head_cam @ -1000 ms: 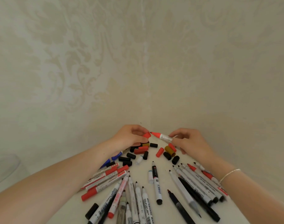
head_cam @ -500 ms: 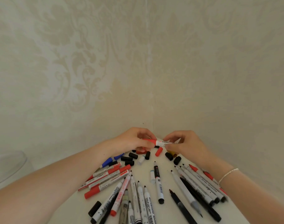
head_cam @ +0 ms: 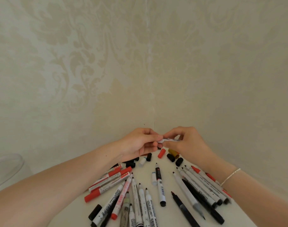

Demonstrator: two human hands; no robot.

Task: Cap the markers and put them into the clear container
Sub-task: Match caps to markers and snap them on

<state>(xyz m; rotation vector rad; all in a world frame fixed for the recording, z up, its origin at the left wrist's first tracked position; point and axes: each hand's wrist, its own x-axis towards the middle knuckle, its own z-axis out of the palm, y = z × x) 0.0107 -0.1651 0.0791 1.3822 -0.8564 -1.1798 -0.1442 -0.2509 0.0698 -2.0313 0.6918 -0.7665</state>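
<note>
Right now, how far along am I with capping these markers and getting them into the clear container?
Early on. Both hands, left hand and right hand, hold one marker together; its tip is hidden in the left grip. Many uncapped markers and loose caps lie on the table. The clear container at the left edge shows no markers in its visible part.

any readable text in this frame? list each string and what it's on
"WHITEBOARD MARK…", cut off by the frame edge: on the white marker at the bottom.
Red markers on the left: printed labels, too blurred to read.
Black-capped marker in the middle: label too small to read.
Marker held by left hand and right hand: print unreadable.
</note>
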